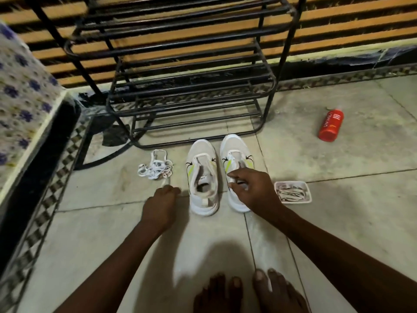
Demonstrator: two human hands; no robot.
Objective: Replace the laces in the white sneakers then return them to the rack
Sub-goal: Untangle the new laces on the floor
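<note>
Head view: white sneakers stand side by side on a tiled floor, toes just before a black metal rack (191,91). I see the left sneaker (202,177) whole, with no laces in it. My right hand (250,188) covers the right sneaker (237,154) at the back, fingers curled around its collar. My left hand (161,204) is curled where a strand from the loose lace pile (154,169) ends; I cannot tell whether it pinches it. A small tray (293,183) holds blurred strips. A red bottle (330,125) lies well apart. My bare feet (248,292) are cut off below.
</note>
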